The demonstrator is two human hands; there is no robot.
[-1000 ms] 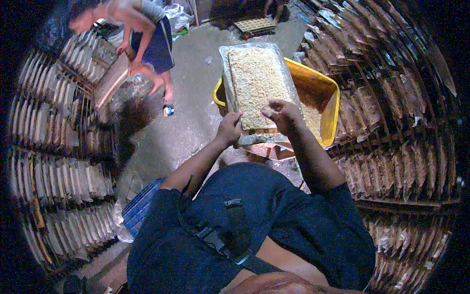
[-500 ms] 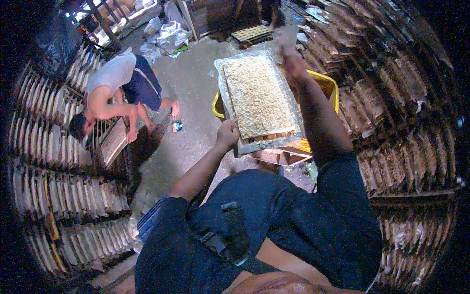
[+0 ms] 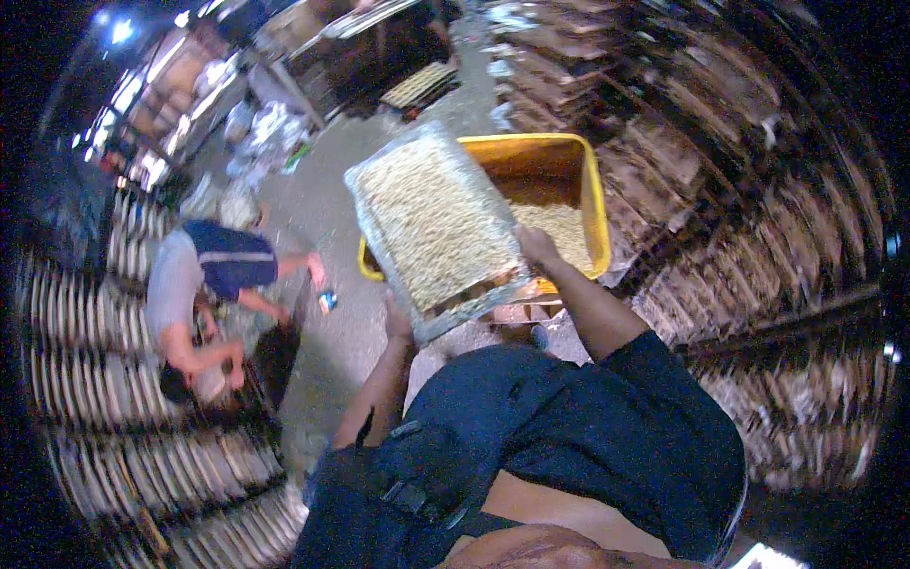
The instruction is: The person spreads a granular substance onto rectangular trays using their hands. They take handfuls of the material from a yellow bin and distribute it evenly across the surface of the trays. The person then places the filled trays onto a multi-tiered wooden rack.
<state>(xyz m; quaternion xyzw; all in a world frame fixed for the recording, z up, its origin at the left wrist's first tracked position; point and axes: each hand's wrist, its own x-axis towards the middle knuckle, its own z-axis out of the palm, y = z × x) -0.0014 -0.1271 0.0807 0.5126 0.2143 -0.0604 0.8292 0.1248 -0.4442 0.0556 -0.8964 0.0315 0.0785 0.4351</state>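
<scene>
In front of me is a flat rectangular tray (image 3: 464,317) with a plastic sheet round its edges. A layer of pale, bean-like grains (image 3: 431,213) covers most of it, with a bare strip along the near end. My left hand (image 3: 400,321) is closed on the tray's near left corner, fingers partly hidden beneath. At the near right side, my right hand (image 3: 538,248) grips the edge. The tray is tilted and overlaps the left part of a yellow bin (image 3: 599,204), which holds more pale grains (image 3: 555,232).
Racks of stacked trays (image 3: 730,237) line my right, and similar racks (image 3: 104,341) stand at left. A co-worker (image 3: 227,256) bends over the left racks. Plastic bags (image 3: 270,133) lie on the floor beyond; a small package (image 3: 328,302) lies near the co-worker's foot.
My right hand has come back from the tray's far right side to its near right edge. The tray has swung left, showing more of the bin. The view has turned, and the co-worker bends lower.
</scene>
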